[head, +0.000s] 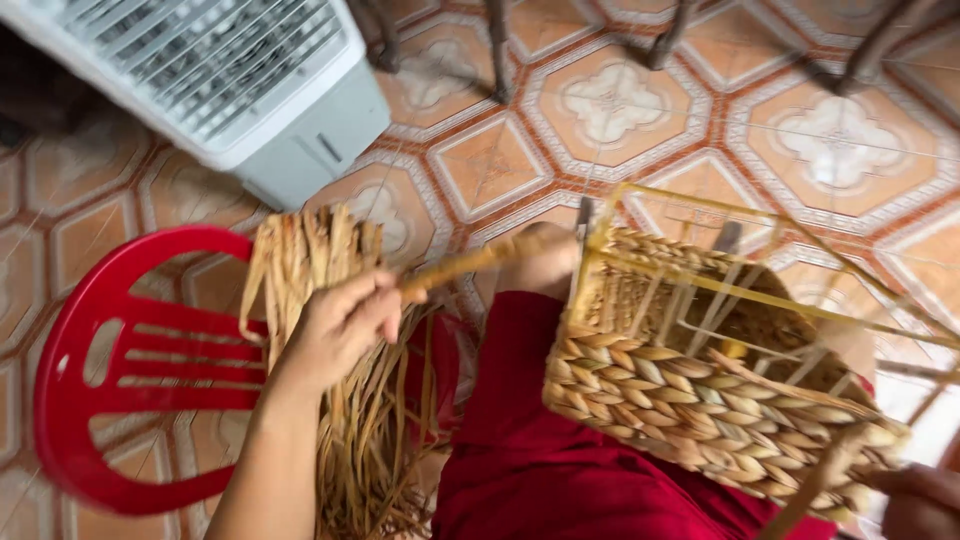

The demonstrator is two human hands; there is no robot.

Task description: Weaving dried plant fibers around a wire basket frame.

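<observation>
My left hand [340,322] is closed on a long dried straw strand [470,262] that stretches right toward a half-woven basket [700,400]. The basket rests on my lap, over red trousers [560,470], and has a yellow wire frame [700,215] rising above its braided straw wall. My right hand [915,500] shows only partly at the bottom right corner, beside the basket's lower edge; its grip is unclear. A bundle of dried straw strips [330,300] lies under my left hand, draped over a red plastic chair [110,390].
A white air cooler [250,90] stands at the upper left on the patterned orange tile floor [620,110]. Dark furniture legs [500,50] line the top edge.
</observation>
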